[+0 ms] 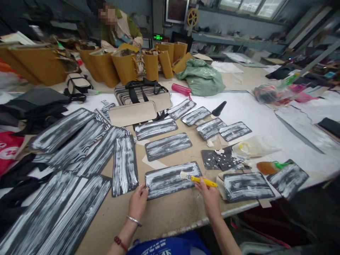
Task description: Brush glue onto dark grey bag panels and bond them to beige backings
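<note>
A dark panel (164, 180) streaked with white lies on the brown board in front of me. My left hand (138, 198) pinches its lower left corner. In my right hand (208, 194) is a brush (204, 181) with a yellow handle, its whitish bristles over the panel's right part. One similar coated panel (124, 164) lies upright to the left, another (168, 146) just behind, and a third (248, 186) to the right of my right hand. A dark sheet (223, 158) with white blobs lies beyond the brush.
Long streaked panels (77, 212) cover the left side. Behind are stacked beige panels (132, 113), a black cone (219, 108), a green bag (203, 78) and mustard bags (124, 67). An orange bottle (267, 168) lies at right. A person (120, 26) is across the table.
</note>
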Tool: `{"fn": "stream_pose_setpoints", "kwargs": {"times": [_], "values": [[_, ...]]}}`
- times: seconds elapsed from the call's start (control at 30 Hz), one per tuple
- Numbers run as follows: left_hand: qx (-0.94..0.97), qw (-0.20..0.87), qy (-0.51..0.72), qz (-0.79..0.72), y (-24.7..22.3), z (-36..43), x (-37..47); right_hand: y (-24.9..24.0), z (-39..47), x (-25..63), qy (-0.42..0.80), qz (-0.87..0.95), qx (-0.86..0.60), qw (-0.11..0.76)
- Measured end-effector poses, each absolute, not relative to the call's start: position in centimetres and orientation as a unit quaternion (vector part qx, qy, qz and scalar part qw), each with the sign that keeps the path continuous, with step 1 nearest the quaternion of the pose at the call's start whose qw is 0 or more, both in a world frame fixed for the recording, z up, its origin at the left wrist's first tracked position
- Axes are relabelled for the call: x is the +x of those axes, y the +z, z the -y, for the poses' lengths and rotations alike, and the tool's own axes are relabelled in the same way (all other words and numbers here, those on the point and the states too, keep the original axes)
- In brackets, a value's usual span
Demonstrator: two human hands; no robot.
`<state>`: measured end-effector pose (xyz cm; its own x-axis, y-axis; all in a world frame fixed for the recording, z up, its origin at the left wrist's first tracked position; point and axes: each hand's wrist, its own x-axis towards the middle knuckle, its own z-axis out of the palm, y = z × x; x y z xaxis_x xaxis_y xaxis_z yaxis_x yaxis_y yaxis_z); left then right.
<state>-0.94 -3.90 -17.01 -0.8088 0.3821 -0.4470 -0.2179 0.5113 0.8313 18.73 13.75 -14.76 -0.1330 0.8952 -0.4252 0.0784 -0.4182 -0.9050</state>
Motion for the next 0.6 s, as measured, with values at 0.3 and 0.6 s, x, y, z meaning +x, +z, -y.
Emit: {"fn": "stream_pose_setpoints", "kwargs": {"times": [0.3,0.6], "values": [[-0.025,0.33,0.514,-0.791,-15.3,3.8,-1.0,-14.6,-17.3,21.3,0.537,0.496,-0.597,0.33],[-0.007,0.342,0.527,-0.778,-14.4,4.7,-0.7,-11.0,-17.3,23.3,0.545,0.477,-0.587,0.362]]}}
